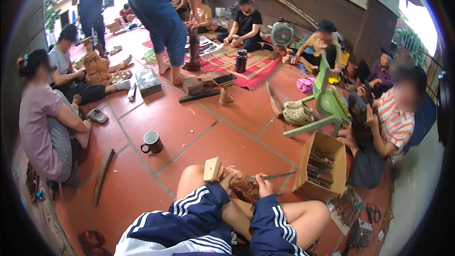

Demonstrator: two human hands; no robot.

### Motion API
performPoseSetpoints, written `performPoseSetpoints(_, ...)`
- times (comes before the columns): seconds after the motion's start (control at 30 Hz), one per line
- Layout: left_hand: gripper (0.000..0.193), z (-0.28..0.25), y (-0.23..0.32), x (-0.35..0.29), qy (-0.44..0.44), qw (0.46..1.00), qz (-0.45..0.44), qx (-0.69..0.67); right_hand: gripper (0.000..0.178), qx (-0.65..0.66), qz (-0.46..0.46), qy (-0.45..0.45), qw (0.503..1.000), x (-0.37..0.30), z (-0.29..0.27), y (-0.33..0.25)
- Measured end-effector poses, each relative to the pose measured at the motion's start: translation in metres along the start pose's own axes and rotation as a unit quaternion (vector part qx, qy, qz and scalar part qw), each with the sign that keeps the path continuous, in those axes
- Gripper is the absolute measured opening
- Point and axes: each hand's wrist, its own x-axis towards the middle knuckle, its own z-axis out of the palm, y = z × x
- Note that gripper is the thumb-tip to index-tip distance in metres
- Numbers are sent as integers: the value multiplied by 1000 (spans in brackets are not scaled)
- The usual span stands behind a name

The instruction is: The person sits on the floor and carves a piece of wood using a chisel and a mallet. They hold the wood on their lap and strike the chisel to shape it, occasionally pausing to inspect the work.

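In my lap lies a carved wooden figure, tilted, with its pale square base toward the left. My left hand is wrapped round it just beside the base. In my closed right hand is a thin, flat metal file, its free end pointing right toward a cardboard box. The file's other end lies against or very near the carving; the exact contact is hidden by my fingers. Inside the box stand several wooden-handled tools.
A dark mug and a wooden strip are on the tiles to my left. At right are a green plastic chair, clogs and more tools. Several people sit around; one person bends over a dark carving.
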Motion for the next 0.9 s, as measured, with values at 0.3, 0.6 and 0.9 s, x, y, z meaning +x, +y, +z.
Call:
performPoseSetpoints(0.3, 30, 5, -7, 1, 36, 998, 52, 22, 21, 27, 35, 17, 999, -5, -12, -1)
performPoseSetpoints(0.6, 27, 15, -3, 1, 24, 997, 63, 29, 19, 48, 16, -14, 999, 0, -2, -7)
performPoseSetpoints(0.9, 28, 17, -1, 3, 17, 998, 57, 32, 16, 34, 29, 45, 998, -3, -13, 11)
